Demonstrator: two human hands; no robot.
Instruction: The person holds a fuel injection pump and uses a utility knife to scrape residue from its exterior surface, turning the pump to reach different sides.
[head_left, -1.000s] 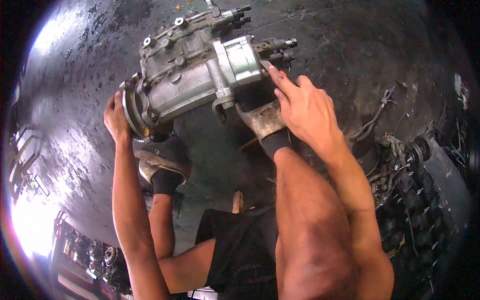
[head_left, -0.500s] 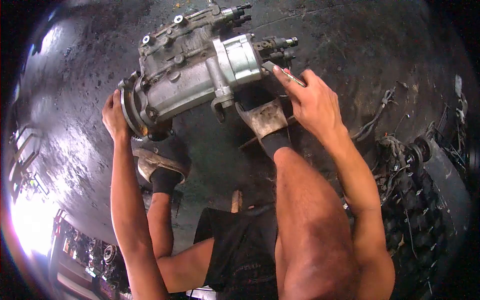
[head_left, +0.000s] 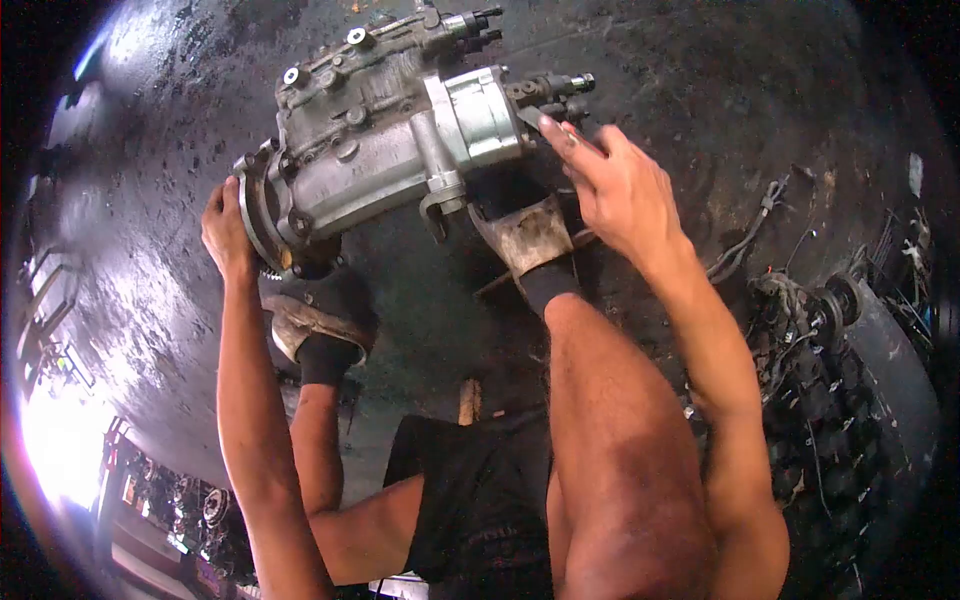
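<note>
A metal fuel injection pump lies on its side in front of me, between and beyond my feet. My left hand is closed on the round flange at its left end, fingers behind the rim. In my right hand is a thin flat-bladed scraper, mostly hidden by the fingers. Its blade lies against or very close to the right edge of the bright silver end section; contact cannot be made out. Dark fittings stick out just beyond that edge.
My sandalled feet stand on the dark, oily floor near the pump. A small piece of wood lies between my legs. Cables and piled parts are at the right, with more machine parts at lower left.
My right hand has turned slightly and moved the scraper blade a little up and left, along the silver section's edge. The pump and my left hand have hardly shifted.
</note>
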